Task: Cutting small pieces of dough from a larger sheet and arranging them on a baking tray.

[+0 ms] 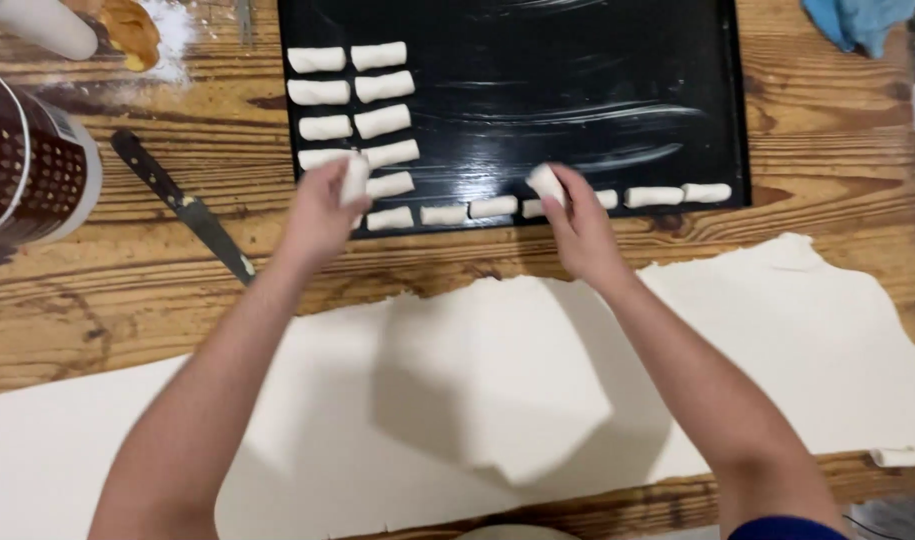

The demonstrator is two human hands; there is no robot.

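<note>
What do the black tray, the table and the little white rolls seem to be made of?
The tray looks like dark metal: glossy, with greasy smear streaks. The table looks like wood, with knots and grain showing. The rolls look like raw dough, pale, matte and soft-edged, like the sheet below.

- Left hand (pixel 322 215) covers part of the tray's (pixel 577 60) left rolls; the roll (pixel 354 180) it holds is blurred
- Right hand (pixel 580 232) hides part of the front row; its roll (pixel 545 184) is blurred too
- Tray top cut off by the upper edge
- Dough sheet (pixel 477 400) runs off left and right
- Knife (pixel 182 205) tip hidden behind the left arm
- Canister (pixel 27 160) cut by the left edge
</note>
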